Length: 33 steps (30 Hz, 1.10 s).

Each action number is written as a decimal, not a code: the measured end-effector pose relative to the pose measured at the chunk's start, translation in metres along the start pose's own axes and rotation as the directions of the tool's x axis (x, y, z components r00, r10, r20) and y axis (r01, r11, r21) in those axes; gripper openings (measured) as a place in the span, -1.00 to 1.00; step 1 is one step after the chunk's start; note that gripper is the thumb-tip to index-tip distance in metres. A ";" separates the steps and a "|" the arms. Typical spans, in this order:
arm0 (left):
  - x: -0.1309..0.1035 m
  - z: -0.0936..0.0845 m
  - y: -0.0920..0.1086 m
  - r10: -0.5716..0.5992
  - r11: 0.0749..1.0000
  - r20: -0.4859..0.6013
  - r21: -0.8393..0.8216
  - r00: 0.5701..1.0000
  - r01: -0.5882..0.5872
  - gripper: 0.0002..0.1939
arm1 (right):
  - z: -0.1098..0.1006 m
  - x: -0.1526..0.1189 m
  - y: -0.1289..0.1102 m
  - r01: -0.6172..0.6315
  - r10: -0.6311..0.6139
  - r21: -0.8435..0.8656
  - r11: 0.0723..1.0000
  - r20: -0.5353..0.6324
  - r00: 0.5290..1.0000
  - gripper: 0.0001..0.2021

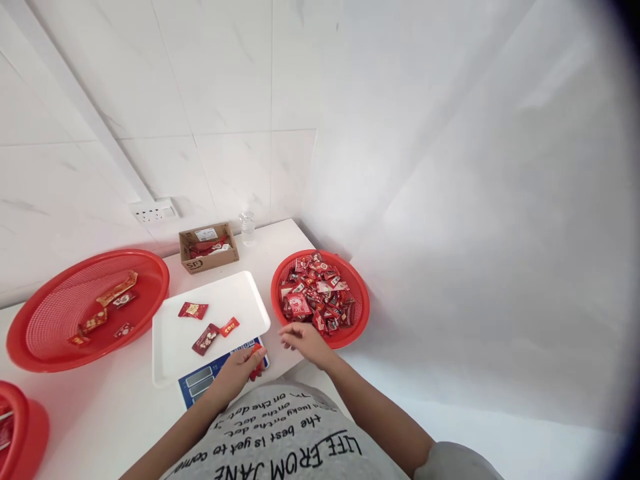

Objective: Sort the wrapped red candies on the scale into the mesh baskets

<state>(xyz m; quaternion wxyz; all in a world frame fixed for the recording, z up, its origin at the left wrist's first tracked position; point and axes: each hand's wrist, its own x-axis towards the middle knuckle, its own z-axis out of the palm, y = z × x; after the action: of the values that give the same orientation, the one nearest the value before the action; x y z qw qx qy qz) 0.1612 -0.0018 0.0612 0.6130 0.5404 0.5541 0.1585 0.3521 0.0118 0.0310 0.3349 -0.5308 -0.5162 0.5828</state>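
Observation:
My left hand (245, 368) is closed on a small red packet (257, 360) over the blue panel (215, 373) of a scale. On the scale's white tray (170, 357) lie a red packet (193, 310), a dark red packet (205, 339) and a small bright red one (229, 327). My right hand (303, 340) hovers by the near left rim of a red basket (364, 303) full of red packets (317, 293). Its fingers are bent and loosely apart, and nothing shows between them.
A large red basket (20, 333) with several packets stands left of the scale, and part of another red basket (35, 433) shows at the lower left. Behind the scale are a cardboard box (213, 261) holding red packets and a clear bottle (247, 229), near the tiled wall.

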 end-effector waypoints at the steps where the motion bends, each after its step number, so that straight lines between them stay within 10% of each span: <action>1: 0.001 0.002 0.004 0.003 1.000 -0.023 -0.008 1.000 -0.003 -0.52 | -0.016 0.005 0.005 -0.015 0.013 -0.033 0.999 -0.067 0.998 -0.77; 4: 0.003 0.006 0.010 -0.002 0.999 -0.077 -0.037 0.997 -0.001 -0.52 | -0.066 0.021 0.026 -0.155 0.083 -0.285 0.946 -0.251 0.965 -0.75; 8: 0.002 0.009 0.013 -0.066 0.994 -0.103 -0.097 0.992 0.056 -0.52 | -0.117 0.043 0.057 -0.372 0.142 -0.700 0.610 -0.366 0.920 -0.75; 15: 0.001 0.016 0.009 -0.184 0.956 -0.238 -0.269 0.954 0.118 -0.53 | -0.128 0.073 0.080 -0.462 0.195 -0.747 0.478 -0.423 0.885 -0.64; 21: -0.001 0.022 0.013 -0.205 0.943 -0.279 -0.312 0.938 0.113 -0.56 | -0.132 0.078 0.085 -0.419 0.202 -0.738 0.528 -0.370 0.907 -0.63; 33: 0.001 0.018 0.014 -0.200 0.949 -0.223 -0.285 0.954 0.132 -0.55 | -0.165 0.055 0.073 -0.240 0.127 -0.334 0.912 -0.327 0.936 -0.73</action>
<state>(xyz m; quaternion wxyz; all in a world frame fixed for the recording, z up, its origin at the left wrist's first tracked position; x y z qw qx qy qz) 0.1829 -0.0047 0.0685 0.6169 0.3799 0.6439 0.2457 0.5111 0.0861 -0.0376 0.2466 -0.7125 -0.5069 0.4177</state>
